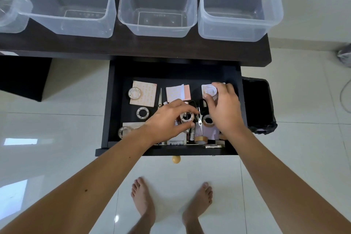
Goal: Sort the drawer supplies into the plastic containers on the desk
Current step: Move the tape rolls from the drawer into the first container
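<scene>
My left hand (168, 119) pinches a clear tape roll (187, 117) between thumb and fingertips, at the centre of the frame. My right hand (224, 108) grips a second clear tape roll (209, 90) up against the drawer's back right corner. The two hands are near each other but apart; scissors (199, 119) lie in the gap between them.

The drawer (112, 100) stands open below the desk edge. Its left half has bare floor between loose tape rings (142, 113) and sticky-note pads (144, 93); the front right is crowded (batteries (191, 133), brown tape).

On the desk (133, 45), across the top of the frame, clear plastic containers (157, 8) sit in a row, near one another, open-topped.
</scene>
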### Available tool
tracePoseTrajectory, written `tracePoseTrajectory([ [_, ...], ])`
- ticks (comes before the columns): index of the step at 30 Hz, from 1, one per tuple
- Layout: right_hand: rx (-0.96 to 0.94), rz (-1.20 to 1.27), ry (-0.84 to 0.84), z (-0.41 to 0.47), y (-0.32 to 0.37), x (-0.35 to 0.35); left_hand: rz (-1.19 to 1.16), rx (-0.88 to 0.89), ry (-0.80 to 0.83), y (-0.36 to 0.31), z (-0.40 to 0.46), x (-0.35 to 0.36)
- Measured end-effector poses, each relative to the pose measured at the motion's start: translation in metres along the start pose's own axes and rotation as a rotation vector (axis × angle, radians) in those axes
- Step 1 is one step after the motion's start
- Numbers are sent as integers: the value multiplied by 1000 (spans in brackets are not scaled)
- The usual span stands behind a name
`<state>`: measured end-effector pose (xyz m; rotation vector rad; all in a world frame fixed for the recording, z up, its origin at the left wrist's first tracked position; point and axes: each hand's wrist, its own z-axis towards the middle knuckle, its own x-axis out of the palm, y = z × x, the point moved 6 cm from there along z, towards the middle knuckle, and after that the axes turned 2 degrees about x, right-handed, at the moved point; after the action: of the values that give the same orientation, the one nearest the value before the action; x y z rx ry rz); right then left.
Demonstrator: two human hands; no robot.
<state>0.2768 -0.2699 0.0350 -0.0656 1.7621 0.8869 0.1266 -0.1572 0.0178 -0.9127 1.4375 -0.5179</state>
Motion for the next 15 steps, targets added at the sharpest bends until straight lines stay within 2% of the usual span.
tracePoseTrajectory([
  [8, -281, 54, 161, -4, 8, -39, 202, 93, 96, -22, 35, 33],
  [15, -317, 71, 263, 1, -6, -53, 278, 79, 157, -26, 52, 53],
])
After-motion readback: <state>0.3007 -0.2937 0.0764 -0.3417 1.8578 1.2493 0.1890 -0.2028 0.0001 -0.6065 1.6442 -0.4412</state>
